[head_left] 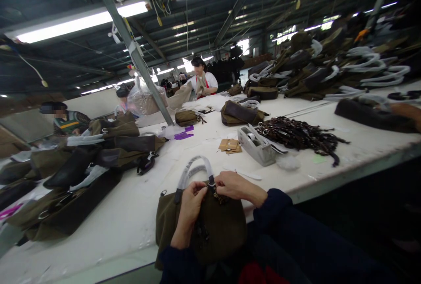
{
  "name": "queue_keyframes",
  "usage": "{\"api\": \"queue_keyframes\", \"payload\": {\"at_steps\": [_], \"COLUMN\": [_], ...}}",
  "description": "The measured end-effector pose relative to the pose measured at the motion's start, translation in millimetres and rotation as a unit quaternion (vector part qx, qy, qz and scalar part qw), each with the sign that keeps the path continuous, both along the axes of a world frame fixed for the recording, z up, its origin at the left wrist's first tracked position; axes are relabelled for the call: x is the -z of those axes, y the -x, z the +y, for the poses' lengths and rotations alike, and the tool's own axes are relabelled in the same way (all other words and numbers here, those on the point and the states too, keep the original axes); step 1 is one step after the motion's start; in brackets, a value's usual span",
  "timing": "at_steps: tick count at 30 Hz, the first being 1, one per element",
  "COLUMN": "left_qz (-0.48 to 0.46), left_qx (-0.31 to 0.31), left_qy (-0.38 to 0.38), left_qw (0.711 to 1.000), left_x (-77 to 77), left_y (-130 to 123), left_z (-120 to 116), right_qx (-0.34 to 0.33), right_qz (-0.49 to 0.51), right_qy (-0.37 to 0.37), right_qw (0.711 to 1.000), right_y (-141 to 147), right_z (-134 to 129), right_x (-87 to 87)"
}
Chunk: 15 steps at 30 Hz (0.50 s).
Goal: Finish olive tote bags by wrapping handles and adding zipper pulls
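Observation:
An olive handbag (226, 229) stands at the table's front edge, close to my body. Its looped handle (196, 161) is wrapped in whitish plastic and sticks up. With thumb and fingers pinched, my left hand (190, 209) is at the bag's top edge beside the handle base; what it pinches is hidden. My right hand (232, 185) is closed at the other handle base, by a metal ring (211, 184). From its fingers hangs a short dark patterned strap (219, 196) with metal bits. Dark tassels (201, 233) hang down the bag's front.
To the right lie a grey tape dispenser (258, 146), brown cards (230, 145) and a heap of dark straps (299, 137). Bags pile up at left (79, 187) and far right (315, 65). A slanted metal post (138, 56) rises behind. Co-workers (205, 82) are across the table.

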<state>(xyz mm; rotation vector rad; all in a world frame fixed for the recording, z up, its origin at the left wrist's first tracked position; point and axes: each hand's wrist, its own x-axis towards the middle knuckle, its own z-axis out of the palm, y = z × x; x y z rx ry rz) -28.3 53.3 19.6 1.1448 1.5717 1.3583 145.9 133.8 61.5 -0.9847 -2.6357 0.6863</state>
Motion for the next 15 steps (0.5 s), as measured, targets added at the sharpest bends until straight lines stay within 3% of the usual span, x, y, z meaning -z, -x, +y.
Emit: {"api": "queue_keyframes", "payload": {"at_steps": [9,15], "left_qz": [-0.019,0.057], "left_qx": [0.001,0.091], "left_qy": [-0.011,-0.034], "left_qw": [1.000,0.994], "left_x": [-4.5,-4.1], "left_y": [-4,-3], "left_z": [-1,-7], "right_qx": [0.009,0.022], "right_qz": [-0.026,-0.080], "right_qy": [0.009,-0.055], "right_qw": [1.000,0.995], "right_y": [3,11], "right_z": [-3,-9], "right_x": [-3.6,-1.4]}}
